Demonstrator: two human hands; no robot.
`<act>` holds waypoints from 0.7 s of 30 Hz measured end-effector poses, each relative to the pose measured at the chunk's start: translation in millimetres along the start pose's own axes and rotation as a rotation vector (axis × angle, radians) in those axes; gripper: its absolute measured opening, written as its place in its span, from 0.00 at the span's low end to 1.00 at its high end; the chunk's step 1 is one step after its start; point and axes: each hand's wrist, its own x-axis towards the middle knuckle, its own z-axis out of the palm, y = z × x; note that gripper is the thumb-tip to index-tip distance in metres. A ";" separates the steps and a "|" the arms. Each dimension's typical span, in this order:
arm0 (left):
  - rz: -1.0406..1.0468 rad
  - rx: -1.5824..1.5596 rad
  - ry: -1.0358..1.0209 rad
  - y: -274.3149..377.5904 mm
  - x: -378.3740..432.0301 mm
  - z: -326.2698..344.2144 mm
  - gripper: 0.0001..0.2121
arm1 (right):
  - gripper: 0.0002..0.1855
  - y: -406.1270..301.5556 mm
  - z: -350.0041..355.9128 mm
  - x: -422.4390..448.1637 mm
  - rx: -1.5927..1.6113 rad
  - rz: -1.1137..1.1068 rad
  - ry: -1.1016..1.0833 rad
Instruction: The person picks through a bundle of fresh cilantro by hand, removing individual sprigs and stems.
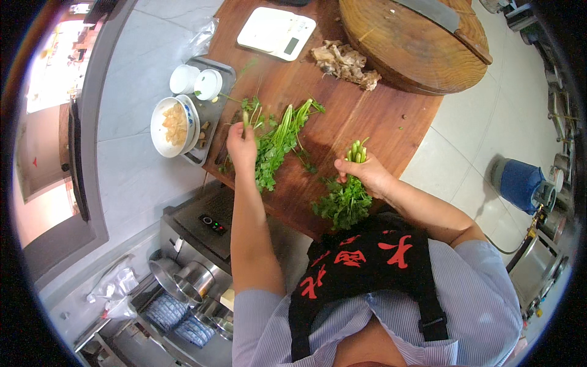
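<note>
My left hand [243, 147] is closed around a few pale green stalks [246, 119], with loose leafy sprigs behind them. Beside that hand, a pile of leafy green herbs [277, 151], resembling coriander, lies on the wooden table [362, 108]. In my right hand [371, 174] is a thick bunch of the same kind of greens [346, 199]. Its cut stem ends point away from me, and the leaves hang toward my apron [367, 261] over the table's near side. My fingers hide the middle of the bunch.
A thick round chopping board [412, 50] bears a cleaver [431, 13]. Near it are a brown crumpled heap [344, 64] and a white kitchen scale [276, 33]. Stacked bowls [169, 128] and small white dishes [208, 85] occupy a metal tray [227, 71] by the wall.
</note>
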 end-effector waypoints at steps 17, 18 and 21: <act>0.002 -0.918 -0.247 76.2 -150.8 -10.9 0.11 | 0.19 -14.1 23.4 7.9 0.166 0.064 -0.031; -0.004 -0.886 -0.311 75.8 -155.2 -9.1 0.11 | 0.18 -15.1 24.3 6.7 0.174 0.049 -0.079; -0.106 -0.855 -0.386 68.6 -158.1 -8.2 0.10 | 0.16 -12.5 14.3 9.8 0.090 0.040 -0.007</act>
